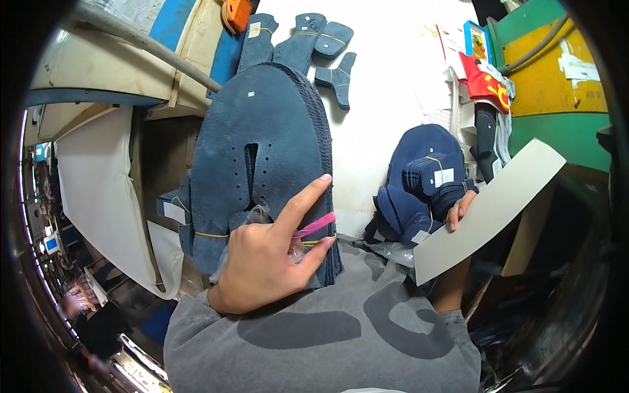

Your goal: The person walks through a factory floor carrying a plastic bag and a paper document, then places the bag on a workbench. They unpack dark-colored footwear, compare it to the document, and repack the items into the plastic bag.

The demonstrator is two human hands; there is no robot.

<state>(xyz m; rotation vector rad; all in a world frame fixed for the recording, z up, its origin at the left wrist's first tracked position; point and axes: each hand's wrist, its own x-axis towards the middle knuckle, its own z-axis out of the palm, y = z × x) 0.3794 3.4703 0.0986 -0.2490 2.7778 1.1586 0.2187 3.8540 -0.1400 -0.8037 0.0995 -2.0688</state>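
Observation:
My left hand [262, 262] is over a tall stack of blue-grey leather-like shoe-upper pieces [288, 118], bound by a yellow rubber band. Its index finger and thumb stretch apart near the stack's right side, while the other fingers curl under, mostly hidden. Out of this hand comes a flat pink strip [318, 224], with clear crumpled plastic [257, 215] around it. My right hand [460, 208] is closed at the edge of a long off-white card [498, 206], partly behind it. Beside those fingers are banded bundles of dark blue pieces [419, 173].
More banded blue pieces [291, 49] lie at the back of the white table [386, 59]. A metal bar [151, 52] slants in at the upper left. Right of the table are a red cloth [483, 82] and a green and yellow panel [550, 65].

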